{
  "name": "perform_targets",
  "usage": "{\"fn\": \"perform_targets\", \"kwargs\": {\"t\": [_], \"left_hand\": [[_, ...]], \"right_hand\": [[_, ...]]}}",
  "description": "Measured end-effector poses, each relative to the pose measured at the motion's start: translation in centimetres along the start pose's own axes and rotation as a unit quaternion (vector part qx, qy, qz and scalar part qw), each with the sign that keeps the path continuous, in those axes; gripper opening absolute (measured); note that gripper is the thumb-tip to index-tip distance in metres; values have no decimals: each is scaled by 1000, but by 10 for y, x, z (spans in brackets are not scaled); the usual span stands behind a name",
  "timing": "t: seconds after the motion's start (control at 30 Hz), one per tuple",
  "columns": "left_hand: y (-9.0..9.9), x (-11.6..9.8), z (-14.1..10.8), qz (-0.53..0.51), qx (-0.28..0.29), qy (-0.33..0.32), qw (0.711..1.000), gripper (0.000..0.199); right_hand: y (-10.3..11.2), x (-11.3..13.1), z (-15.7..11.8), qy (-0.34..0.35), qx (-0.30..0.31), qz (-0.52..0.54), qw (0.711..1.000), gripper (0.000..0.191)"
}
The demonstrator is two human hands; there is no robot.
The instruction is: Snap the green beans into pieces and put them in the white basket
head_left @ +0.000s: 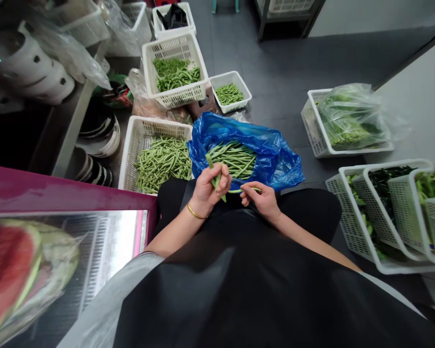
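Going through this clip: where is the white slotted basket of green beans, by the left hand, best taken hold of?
Probably by its far rim, coming from above and beyond it. The white plastic basket sits flat, and that raised lip stands free of the green beans, while the near end tucks against the person's black-clad lap and the blue plastic bag crowds its right side.

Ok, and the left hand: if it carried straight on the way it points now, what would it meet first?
Probably the green beans in the blue plastic bag, ahead of the left hand; the tip of the green bean it holds would reach them first. Depth is unclear, so it might pass just above them.
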State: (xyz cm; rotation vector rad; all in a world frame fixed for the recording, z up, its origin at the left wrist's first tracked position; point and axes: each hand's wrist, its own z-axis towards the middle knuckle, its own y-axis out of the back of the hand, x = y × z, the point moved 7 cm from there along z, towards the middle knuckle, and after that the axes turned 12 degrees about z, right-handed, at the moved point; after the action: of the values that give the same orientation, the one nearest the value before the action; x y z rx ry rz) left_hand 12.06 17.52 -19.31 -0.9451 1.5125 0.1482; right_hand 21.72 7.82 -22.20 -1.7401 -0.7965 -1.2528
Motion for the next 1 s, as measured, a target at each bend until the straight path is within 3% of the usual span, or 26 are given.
{"fn": "perform_targets", "kwargs": {"t": [0.1,0.2,0.33,0.43,0.5,0.57,0.63,0.67,0.73,0.77,0.83,0.87,0.93,1.0], "left_hand": [[3,6,7,144,-4,30,989,28],[-1,37,8,210,39,114,970,31],[-3,56,0,217,90,169,957,35],[-1,54,-6,249,133,183,942,37],[-6,53,-11,281,188,182,924,38],[-15,51,-13,286,212,151,922,39],[-23,48,-11,256,172,103,946,37],[-25,48,-9,237,140,85,958,36],[-25,54,-4,198,96,84,972,34],[-22,61,-2,171,86,104,976,33],[-8,78,4,89,61,170,979,29],[3,87,6,42,39,207,977,28],[22,103,8,-29,-6,274,961,25],[32,115,6,-51,-20,310,949,24]], "right_hand": [[-12,-8,4,-51,64,0,997,38],[-10,1,11,13,82,-155,984,33],[-3,18,11,150,117,-421,887,30],[-2,18,0,160,207,-489,832,37],[-7,17,-8,142,257,-447,845,40],[-10,15,-7,98,236,-334,907,40],[-4,9,5,47,115,-169,978,39],[3,4,12,25,37,-84,995,39],[18,-10,24,-14,-70,37,997,41],[23,-16,30,-41,-74,54,995,42],[25,-28,37,-131,37,-12,991,41],[25,-32,37,-177,127,-88,972,39],[31,-37,35,-209,264,-279,900,29],[40,-34,48,-146,260,-465,834,21]]}}
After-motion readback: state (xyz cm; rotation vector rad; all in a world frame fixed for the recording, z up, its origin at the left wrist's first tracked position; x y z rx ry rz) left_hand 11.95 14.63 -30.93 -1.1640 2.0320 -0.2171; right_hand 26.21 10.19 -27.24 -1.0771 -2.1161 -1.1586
